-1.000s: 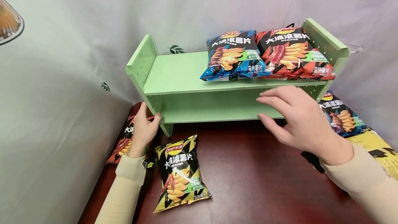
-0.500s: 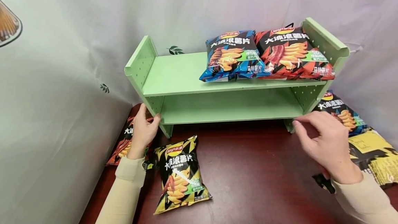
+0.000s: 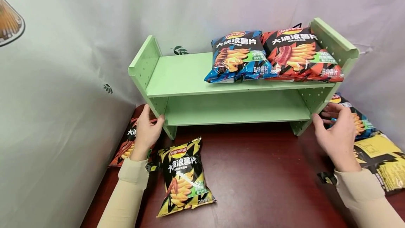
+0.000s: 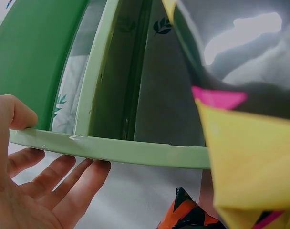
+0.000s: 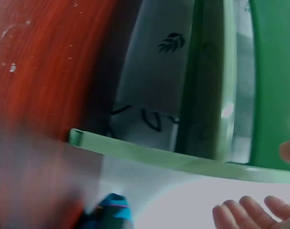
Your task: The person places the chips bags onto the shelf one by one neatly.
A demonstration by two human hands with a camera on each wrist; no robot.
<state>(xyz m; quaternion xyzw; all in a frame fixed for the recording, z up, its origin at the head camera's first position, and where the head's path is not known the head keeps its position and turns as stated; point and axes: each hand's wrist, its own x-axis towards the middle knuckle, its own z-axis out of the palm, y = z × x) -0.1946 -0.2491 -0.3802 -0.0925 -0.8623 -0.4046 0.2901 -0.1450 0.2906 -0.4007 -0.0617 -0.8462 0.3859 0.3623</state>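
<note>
A two-tier pale green shelf rack (image 3: 180,75) stands in the middle of the head view. My left hand (image 3: 147,131) grips its left side panel, thumb on the inner face and fingers along the outer face, as the left wrist view also shows. At the right side panel, my right hand (image 3: 340,136) has its thumb at the front edge and its fingers outside. In the right wrist view those fingers (image 5: 250,212) are apart from the panel. On the upper board lie a blue bag of potato chips (image 3: 235,59) and a red bag of potato chips (image 3: 294,57).
A yellow chip bag (image 3: 183,175) lies on the dark red table (image 3: 253,185) in front of the rack. Left of the rack lies a red chip bag (image 3: 124,149), partly behind my arm. A blue chip bag (image 3: 364,126) and yellow packs (image 3: 386,161) lie right.
My right hand has come down from in front of the upper board and swung right to the right side panel. The left hand stays on the left panel; rack and bags have barely shifted.
</note>
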